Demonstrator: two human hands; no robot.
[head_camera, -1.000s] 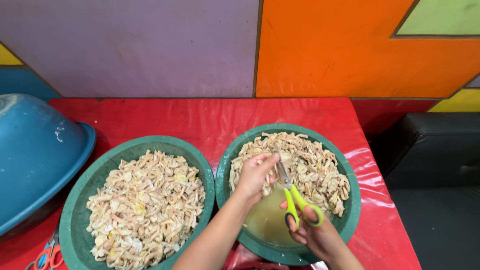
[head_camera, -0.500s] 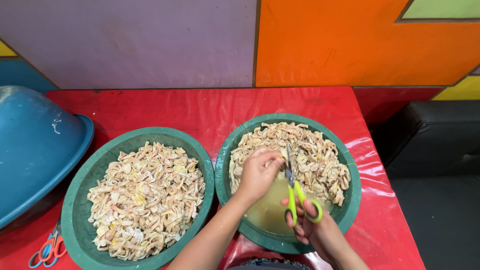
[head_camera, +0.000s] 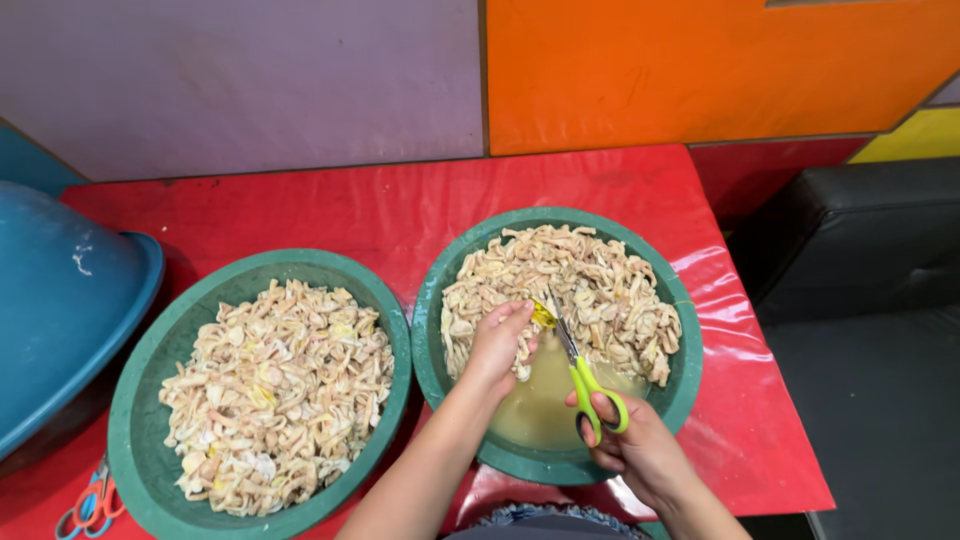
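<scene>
Two green basins sit side by side on a red table. The right basin (head_camera: 690, 370) holds pale meat pieces (head_camera: 600, 285) and cloudy liquid. My left hand (head_camera: 497, 342) pinches a small pale piece with a yellow bit over that basin. My right hand (head_camera: 632, 452) grips green-handled scissors (head_camera: 582, 375), whose blades point up toward the piece in my left fingers. The left basin (head_camera: 135, 400) is heaped with similar pale pieces (head_camera: 275, 390).
An upturned blue tub (head_camera: 60, 300) lies at the left edge. Red-and-blue scissors (head_camera: 88, 505) rest at the bottom left on the red table (head_camera: 330, 215). A black seat (head_camera: 860, 300) stands to the right; a coloured panel wall runs behind.
The view has tilted down and shifted slightly. My left hand now holds a piece with a yellow bit beside the scissor blades; both hands stay over the right basin.
</scene>
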